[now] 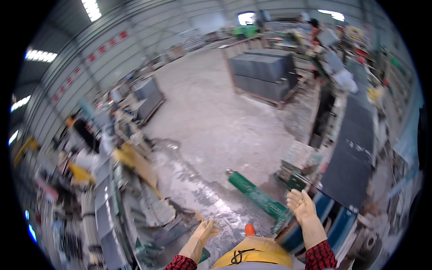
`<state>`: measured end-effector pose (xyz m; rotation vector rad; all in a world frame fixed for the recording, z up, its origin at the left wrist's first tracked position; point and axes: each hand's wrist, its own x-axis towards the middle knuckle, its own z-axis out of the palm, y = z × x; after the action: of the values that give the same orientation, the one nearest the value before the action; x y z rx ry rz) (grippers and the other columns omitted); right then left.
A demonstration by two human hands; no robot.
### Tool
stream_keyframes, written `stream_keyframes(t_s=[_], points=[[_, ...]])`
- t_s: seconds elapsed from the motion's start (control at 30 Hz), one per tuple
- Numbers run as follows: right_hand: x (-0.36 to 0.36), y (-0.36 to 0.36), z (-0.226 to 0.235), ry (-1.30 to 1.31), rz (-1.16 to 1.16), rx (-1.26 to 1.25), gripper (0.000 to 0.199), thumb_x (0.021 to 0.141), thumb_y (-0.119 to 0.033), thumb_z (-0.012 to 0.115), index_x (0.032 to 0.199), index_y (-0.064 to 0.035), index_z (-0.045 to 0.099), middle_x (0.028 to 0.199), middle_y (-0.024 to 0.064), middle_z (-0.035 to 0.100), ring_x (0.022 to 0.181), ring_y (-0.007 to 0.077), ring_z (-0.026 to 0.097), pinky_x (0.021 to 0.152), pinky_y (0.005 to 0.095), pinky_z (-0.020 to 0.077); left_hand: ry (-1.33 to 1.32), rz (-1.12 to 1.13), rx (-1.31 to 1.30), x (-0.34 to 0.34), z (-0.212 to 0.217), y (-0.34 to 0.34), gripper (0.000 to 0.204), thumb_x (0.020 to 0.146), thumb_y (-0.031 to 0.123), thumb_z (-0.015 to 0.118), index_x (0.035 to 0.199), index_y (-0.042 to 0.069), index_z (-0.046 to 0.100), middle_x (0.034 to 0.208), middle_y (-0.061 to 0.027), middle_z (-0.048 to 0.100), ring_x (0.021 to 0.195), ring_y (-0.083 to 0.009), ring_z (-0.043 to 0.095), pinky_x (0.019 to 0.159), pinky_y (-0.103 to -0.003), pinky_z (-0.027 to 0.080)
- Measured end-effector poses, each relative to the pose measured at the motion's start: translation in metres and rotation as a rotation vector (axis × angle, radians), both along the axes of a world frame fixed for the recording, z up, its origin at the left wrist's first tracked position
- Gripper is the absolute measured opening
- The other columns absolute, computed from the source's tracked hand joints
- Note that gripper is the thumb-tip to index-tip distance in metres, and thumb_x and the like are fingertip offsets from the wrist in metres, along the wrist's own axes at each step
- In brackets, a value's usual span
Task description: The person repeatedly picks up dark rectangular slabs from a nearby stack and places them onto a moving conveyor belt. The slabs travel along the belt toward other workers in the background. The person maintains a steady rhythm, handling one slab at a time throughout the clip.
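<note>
My left hand wears a pale yellow rubber glove and hangs open over the wet concrete floor, holding nothing. My right hand, gloved the same way, is raised with fingers apart near the end of a green metal bar that slants across the floor. It does not touch the bar. Both forearms show red and black checked sleeves. A yellow apron covers my front at the bottom edge, and an orange shoe tip shows below it.
Dark stone slabs lie on a bench at the right. More dark slabs are stacked on a pallet at the back. Cut stone pieces and clutter crowd the left. Another person stands far right. Open concrete floor stretches ahead.
</note>
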<state>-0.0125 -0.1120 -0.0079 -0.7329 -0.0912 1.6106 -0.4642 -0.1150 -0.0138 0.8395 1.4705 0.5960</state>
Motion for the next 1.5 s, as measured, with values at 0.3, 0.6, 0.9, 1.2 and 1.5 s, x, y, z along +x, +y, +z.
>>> stream_keyframes(t_s=[0.3, 0.6, 0.9, 1.2, 1.5], points=[[-0.13, 0.003, -0.018, -0.072, 0.327, -0.059, 0.053, 0.103, -0.042, 0.048, 0.132, 0.0011, 0.057, 0.126, 0.0201, 0.065, 0.105, 0.0299, 0.066, 0.093, 0.0435, 0.0537, 0.12, 0.518, 0.304, -0.145, -0.02, -0.126, 0.038, 0.102, 0.032, 0.054, 0.113, -0.003, 0.064, 0.097, -0.0098, 0.071, 0.083, -0.0156, 0.066, 0.077, -0.031, 0.054], [-0.249, -0.022, -0.031, -0.208, 0.418, -0.118, 0.051, 0.102, -0.043, 0.049, 0.137, -0.0067, 0.055, 0.131, 0.0105, 0.063, 0.114, 0.024, 0.061, 0.096, 0.0384, 0.0503, 0.952, 1.104, 0.723, -0.344, 0.017, -0.266, 0.035, 0.094, 0.01, 0.061, 0.128, 0.0, 0.062, 0.116, -0.0202, 0.069, 0.109, -0.0262, 0.067, 0.097, -0.033, 0.049], [-0.443, -0.039, -0.018, -0.256, 0.482, -0.119, 0.047, 0.104, -0.04, 0.047, 0.136, -0.006, 0.054, 0.132, 0.0115, 0.063, 0.116, 0.0258, 0.061, 0.097, 0.0402, 0.0493, 1.373, 0.434, 0.552, -0.481, 0.02, -0.283, 0.044, 0.088, 0.019, 0.064, 0.13, 0.008, 0.057, 0.134, -0.0149, 0.057, 0.126, -0.0415, 0.047, 0.108, -0.048, 0.037], [-0.521, -0.06, 0.005, -0.35, 0.505, -0.115, 0.051, 0.104, -0.037, 0.045, 0.138, 0.001, 0.049, 0.131, 0.02, 0.061, 0.115, 0.0349, 0.06, 0.098, 0.0455, 0.0483, 1.473, 0.409, 0.634, -0.562, 0.033, -0.18, 0.042, 0.086, 0.023, 0.064, 0.124, 0.005, 0.056, 0.128, -0.0115, 0.058, 0.12, -0.0334, 0.048, 0.104, -0.046, 0.036], [-0.535, -0.066, -0.025, -0.397, 0.59, -0.156, 0.052, 0.106, -0.031, 0.042, 0.14, 0.0081, 0.043, 0.132, 0.0284, 0.058, 0.109, 0.0378, 0.063, 0.095, 0.0496, 0.0513, 1.427, 0.478, 0.48, -0.583, 0.003, -0.143, 0.053, 0.089, 0.03, 0.063, 0.135, 0.006, 0.053, 0.141, -0.0147, 0.051, 0.136, -0.0346, 0.041, 0.117, -0.047, 0.026]])
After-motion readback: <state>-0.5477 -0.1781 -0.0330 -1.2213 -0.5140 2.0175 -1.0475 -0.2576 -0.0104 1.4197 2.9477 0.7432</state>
